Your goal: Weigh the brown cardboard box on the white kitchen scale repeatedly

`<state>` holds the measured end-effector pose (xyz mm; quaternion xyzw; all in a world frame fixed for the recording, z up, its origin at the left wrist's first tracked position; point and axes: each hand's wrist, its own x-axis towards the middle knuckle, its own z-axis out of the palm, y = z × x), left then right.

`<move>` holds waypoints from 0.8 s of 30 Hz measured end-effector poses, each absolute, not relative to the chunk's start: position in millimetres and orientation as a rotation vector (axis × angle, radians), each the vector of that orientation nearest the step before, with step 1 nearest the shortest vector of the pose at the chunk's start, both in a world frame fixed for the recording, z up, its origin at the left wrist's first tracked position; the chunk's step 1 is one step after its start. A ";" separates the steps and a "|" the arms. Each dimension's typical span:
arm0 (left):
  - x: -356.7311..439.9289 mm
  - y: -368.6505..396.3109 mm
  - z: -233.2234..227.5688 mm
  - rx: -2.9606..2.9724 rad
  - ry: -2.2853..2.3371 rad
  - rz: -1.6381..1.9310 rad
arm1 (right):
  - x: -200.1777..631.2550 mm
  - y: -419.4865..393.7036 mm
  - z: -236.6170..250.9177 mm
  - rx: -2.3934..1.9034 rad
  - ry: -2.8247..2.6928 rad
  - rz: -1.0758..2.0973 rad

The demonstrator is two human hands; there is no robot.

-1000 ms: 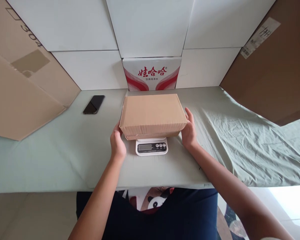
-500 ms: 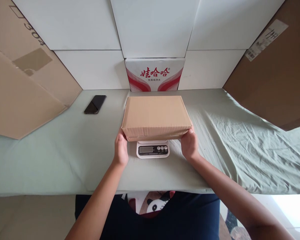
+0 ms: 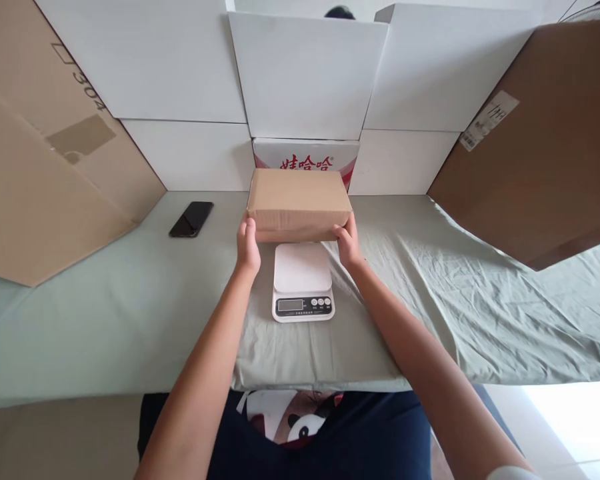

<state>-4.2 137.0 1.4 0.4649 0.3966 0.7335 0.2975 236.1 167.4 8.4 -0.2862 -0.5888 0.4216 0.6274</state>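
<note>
Cardboard box appears stiff, probably light; its near corners suit holding. Left hand and right hand clasp it there, fingers partly hidden.

On table: scale, centre; phone, left. Box: behind scale, between left hand and right hand. Case: behind box.
</note>
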 end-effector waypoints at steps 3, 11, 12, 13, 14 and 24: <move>-7.4 161.3 -17.0 1.104 1.018 1.928 | 230.2 182.7 -1.7 -0.724 -1.331 0.976; -10.4 174.1 -40.2 0.964 0.958 1.888 | 238.0 192.2 -21.2 -0.789 -1.322 0.985; -10.5 174.4 -40.5 0.971 0.971 1.866 | 239.2 195.2 -24.0 -0.794 -1.315 0.984; -10.6 174.6 -40.9 0.980 0.980 1.845 | 240.2 197.9 -26.7 -0.800 -1.304 0.981; -10.6 174.7 -41.3 0.991 0.987 1.826 | 241.0 200.2 -29.1 -0.807 -1.292 0.980; -11.0 175.9 -44.1 0.984 1.012 1.777 | 239.6 193.9 -23.7 -0.735 -1.168 1.084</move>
